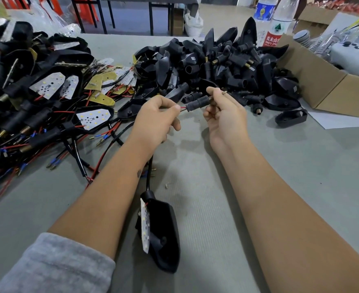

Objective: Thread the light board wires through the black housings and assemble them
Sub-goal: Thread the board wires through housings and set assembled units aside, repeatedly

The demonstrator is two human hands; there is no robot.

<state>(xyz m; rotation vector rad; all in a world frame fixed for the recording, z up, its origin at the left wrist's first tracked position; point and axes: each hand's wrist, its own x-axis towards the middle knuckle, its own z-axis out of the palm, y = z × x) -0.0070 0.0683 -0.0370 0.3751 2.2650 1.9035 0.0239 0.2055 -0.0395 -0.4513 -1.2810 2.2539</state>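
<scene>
Light board wires (182, 109) mid-thread at frame centre: left hand (157, 119) pinches red and black leads, right hand (224, 115) grips black stem housing (197, 103). Board-fitted shell (159, 231) dangles at 6 o'clock. Finished pile (26, 98) at 9, empty housings (216, 66) at 1; much remains.

Assembly workshop: housing heap (214, 66), wired light boards (47, 85) (piled), parts carton (326, 89).

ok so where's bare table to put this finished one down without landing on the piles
Bare grey table lies right of the right hand, bordered by the cardboard box and white paper. Crowded: wired light boards on the left, black housings ahead.
</scene>
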